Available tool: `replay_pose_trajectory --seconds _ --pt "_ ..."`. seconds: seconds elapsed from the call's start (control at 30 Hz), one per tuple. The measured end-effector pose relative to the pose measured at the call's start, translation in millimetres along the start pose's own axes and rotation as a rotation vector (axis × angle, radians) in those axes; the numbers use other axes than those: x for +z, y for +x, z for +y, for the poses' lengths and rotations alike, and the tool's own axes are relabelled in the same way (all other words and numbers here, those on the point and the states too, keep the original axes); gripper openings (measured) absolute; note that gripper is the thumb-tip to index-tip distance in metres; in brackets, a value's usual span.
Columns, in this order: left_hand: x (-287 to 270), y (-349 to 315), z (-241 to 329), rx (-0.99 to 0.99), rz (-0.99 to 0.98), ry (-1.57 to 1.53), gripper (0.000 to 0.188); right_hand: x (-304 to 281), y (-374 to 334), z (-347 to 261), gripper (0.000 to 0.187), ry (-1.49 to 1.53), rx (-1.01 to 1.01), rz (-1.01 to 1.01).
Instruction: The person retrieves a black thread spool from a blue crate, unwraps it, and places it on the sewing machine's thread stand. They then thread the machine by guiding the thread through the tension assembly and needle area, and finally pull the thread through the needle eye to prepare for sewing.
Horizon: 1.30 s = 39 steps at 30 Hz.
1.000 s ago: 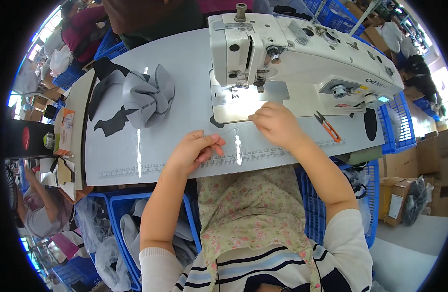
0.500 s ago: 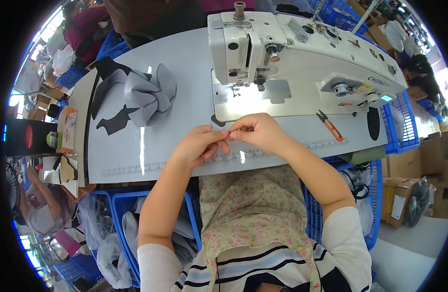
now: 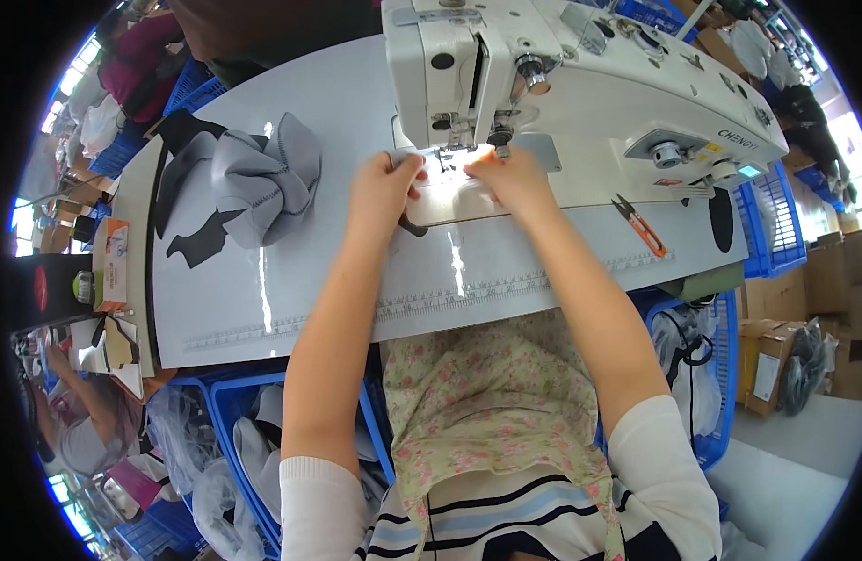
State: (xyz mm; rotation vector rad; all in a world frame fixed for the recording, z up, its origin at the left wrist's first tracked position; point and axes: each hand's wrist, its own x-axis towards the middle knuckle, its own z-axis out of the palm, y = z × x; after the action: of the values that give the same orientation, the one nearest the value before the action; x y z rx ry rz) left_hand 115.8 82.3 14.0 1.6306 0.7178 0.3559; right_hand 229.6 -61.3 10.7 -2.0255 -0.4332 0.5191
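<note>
Both hands are up at the lit needle area of a white sewing machine [image 3: 580,122]. My left hand [image 3: 382,192] is left of the needle, thumb and fingers pinched together, slightly blurred. On the other side, my right hand [image 3: 513,179] has its fingertips pressed together close to the presser foot [image 3: 454,157]. Whatever the fingers hold, if anything, is too small or too bright to make out. A bunched grey fabric piece [image 3: 262,178] with dark stitching lies to the left, and a black fabric scrap [image 3: 204,243] is beside it.
Orange-handled thread snips [image 3: 646,232] lie on the table right of my right forearm. A printed ruler scale [image 3: 431,301] runs along the front edge. Blue baskets [image 3: 227,411] stand below and at the right [image 3: 767,224]. Other people are at the far left.
Both hands have moved forward from the table's middle to the needle. They were together at the fingertips and are now apart, one on each side. The view has shifted slightly.
</note>
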Motion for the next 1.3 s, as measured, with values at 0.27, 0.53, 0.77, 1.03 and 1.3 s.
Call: replay_pose_trajectory --seconds 0.27,0.53,0.77,1.03,1.3 --pt "14.9 14.4 2.1 0.07 0.053 0.05 0.021 -9.8 -16.4 9.1 0.018 0.216 -0.136 0.086" --pt "10.3 21.4 -5.5 0.079 0.049 0.002 0.02 -18.1 -36.1 2.1 0.011 0.044 -0.235 -0.548" --pt "9.8 18.4 -1.9 0.081 0.103 0.01 0.022 10.0 -13.3 -6.7 0.019 0.316 -0.032 -0.156" --pt "21.4 26.1 -7.5 0.097 0.031 0.032 0.02 18.5 0.8 4.8 0.019 0.454 -0.093 0.043" --pt "27.6 30.5 -24.7 0.187 0.0 -0.003 0.018 25.5 7.9 19.5 0.019 0.625 -0.136 0.029"
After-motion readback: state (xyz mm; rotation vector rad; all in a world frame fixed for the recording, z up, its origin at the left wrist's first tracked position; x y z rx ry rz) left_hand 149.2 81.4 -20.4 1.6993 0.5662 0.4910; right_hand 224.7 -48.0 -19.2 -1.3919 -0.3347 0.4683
